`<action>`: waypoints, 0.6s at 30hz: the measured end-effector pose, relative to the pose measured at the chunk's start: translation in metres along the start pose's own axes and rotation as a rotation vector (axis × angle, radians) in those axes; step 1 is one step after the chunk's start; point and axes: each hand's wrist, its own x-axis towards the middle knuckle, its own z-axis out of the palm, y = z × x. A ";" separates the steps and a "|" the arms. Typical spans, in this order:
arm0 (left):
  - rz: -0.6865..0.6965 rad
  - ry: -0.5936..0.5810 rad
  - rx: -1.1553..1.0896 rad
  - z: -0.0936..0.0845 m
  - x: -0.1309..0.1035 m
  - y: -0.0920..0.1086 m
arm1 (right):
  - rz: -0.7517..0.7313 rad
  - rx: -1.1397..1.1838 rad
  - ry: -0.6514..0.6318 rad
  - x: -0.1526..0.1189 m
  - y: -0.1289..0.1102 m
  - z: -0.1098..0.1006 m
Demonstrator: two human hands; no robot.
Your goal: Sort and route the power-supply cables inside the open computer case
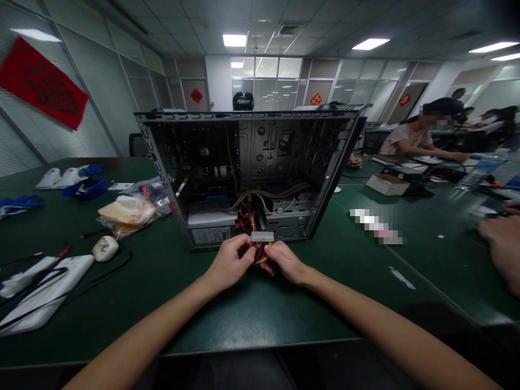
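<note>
An open computer case point(319, 179) stands on the green table in front of me, its inside facing my way. A silver power supply point(213, 234) sits in its lower left, with a dark fan point(204, 151) above. Coloured wires run out of the case to a white, wide power connector point(262, 236). My left hand point(233, 260) is closed on the left side of the connector and its wires. Closed on the right side is my right hand point(286, 261), thumb against the wires. Both hands are just outside the case's lower front edge.
Left on the table point(211, 325) lie a plastic bag of parts point(130, 211), a white mouse-like item point(105, 248), a white power bank-like slab point(52, 298) with black cables, and blue-white gloves point(65, 177). To the right are an open cardboard box point(387, 184), a bottle point(473, 176) and another person's hand point(504, 249).
</note>
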 end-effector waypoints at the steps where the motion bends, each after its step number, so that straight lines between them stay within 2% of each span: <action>1: -0.010 -0.015 -0.007 0.000 0.000 -0.001 | -0.004 -0.032 0.004 0.000 -0.001 -0.001; 6: -0.043 -0.029 -0.011 0.000 0.000 0.000 | -0.091 -0.245 0.062 0.001 -0.003 -0.001; 11: 0.033 0.008 0.037 -0.001 -0.001 0.003 | -0.269 -0.433 0.222 0.003 -0.013 0.000; 18: 0.064 0.083 0.104 0.000 -0.003 0.000 | -0.322 -0.434 0.209 0.005 -0.019 0.003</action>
